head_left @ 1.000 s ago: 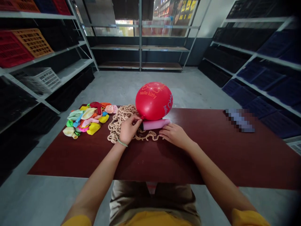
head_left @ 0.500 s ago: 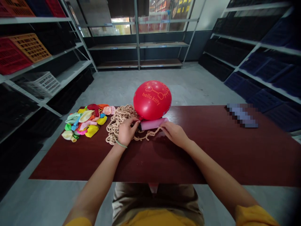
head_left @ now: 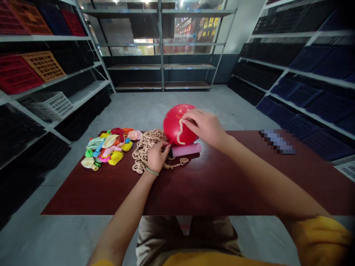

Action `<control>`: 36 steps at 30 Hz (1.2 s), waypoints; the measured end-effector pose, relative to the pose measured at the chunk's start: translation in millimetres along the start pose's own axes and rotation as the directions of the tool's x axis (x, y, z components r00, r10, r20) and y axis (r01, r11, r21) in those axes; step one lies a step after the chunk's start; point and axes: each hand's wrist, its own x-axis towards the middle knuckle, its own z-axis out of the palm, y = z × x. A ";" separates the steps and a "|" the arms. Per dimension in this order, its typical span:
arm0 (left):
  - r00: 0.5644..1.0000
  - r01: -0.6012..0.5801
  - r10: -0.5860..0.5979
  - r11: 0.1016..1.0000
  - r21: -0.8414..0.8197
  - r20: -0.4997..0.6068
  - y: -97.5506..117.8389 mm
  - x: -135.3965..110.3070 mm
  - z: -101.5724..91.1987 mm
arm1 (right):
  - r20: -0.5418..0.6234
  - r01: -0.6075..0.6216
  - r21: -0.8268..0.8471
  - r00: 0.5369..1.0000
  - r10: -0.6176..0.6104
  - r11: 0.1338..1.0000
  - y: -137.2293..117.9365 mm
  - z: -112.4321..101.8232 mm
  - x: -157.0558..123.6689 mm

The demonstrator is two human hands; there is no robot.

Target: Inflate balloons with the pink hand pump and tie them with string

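Shelves (head_left: 188,67) are set beyond the table (head_left: 235,184). Limp balloons (head_left: 109,149) are heaped at the table's left. The balloon (head_left: 172,128), red and inflated, is held near the middle of the far edge. Between the two, the cord (head_left: 142,142) is piled in tangled loops.

The right hand (head_left: 209,127) is raised in front of the balloon, and a loose length of cord is pinched in its fingers; whether this length is joined to the pile cannot be told. The left hand (head_left: 158,156) is placed low beside the cord; its fingers are closed, apparently on the balloon's neck. Just beyond them, the pink tube (head_left: 187,149) is laid on the table.

For good handling, the neck should be held firmly, so that no air is let out and the balloon is not allowed to roll. The cord is best lifted gently, clear of the tube, with enough slack left that no loops are dragged along.
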 end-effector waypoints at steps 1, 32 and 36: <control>1.000 0.004 -0.004 1.000 0.002 -0.007 0.0 -0.2 -0.1 | 0.033 -0.017 -0.046 0.999 0.018 0.999 -4.4 -0.6 13.3; 0.953 0.202 -0.283 0.864 -0.462 -0.112 -6.7 13.6 -9.9 | 0.182 -0.060 0.011 0.982 0.057 0.998 -15.9 70.3 -20.5; 0.946 0.210 -0.308 0.820 -0.533 -0.102 -7.3 15.6 -10.6 | 0.196 -0.023 0.032 0.980 0.017 0.999 -12.0 70.1 -18.8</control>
